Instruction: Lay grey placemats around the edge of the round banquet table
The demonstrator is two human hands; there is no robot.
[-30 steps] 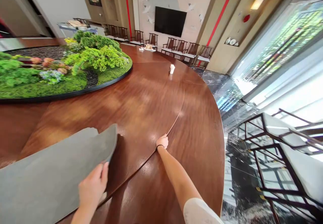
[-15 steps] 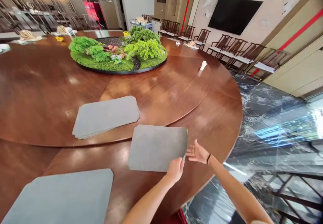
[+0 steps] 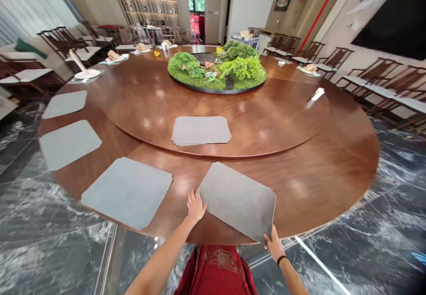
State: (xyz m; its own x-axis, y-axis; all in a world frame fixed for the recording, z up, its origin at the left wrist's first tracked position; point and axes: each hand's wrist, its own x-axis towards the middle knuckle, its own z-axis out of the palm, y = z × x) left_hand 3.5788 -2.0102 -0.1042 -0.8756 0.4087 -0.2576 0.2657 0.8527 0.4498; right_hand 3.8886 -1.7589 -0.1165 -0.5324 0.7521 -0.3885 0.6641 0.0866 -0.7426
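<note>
A grey placemat (image 3: pixel 238 199) lies askew at the table's near edge, in front of my body. My right hand (image 3: pixel 274 244), with a dark band at the wrist, pinches its near right corner. At the left corner, my left hand (image 3: pixel 196 205) rests with fingers stretched out, touching the mat's edge. Another grey placemat (image 3: pixel 128 193) lies flat to the left of my left hand. Beyond the mat I hold, a stack of grey placemats (image 3: pixel 201 130) sits on the raised turntable (image 3: pixel 266 128).
Two more placemats (image 3: pixel 70 144) lie along the left rim of the round wooden table (image 3: pixel 319 171). A miniature garden (image 3: pixel 216 71) stands at the turntable's centre. A small white card (image 3: pixel 317 94) is at right. A red chair back (image 3: pixel 218 268) is directly below me.
The view has swung left. My left hand has gone from the mat's right edge to its left corner, and my right hand now grips the near right corner. The mat has turned.
</note>
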